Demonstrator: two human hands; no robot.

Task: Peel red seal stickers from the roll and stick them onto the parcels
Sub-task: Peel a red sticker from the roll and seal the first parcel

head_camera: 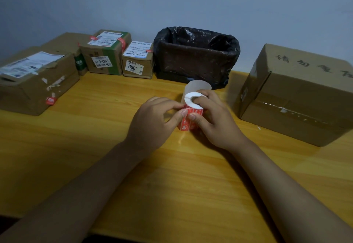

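The roll of red seal stickers (191, 117) stands upright on the wooden table, its white end face on top. My right hand (214, 117) grips the roll, a finger in its core and the thumb on its front. My left hand (155, 117) pinches the edge of a red sticker at the roll's left side. A strip of bare white backing paper (198, 87) curls up behind the roll. Parcels line the back left: a large torn box (36, 88), a green-taped box (104, 53) and a small box (137, 62). A big plain box (298, 97) sits at the right.
A bin lined with a black bag (196, 55) stands at the back centre, just behind the roll. Another carton (65, 42) lies behind the left parcels. The wooden table (172, 176) ends at a front edge near my forearms. A grey wall rises behind everything.
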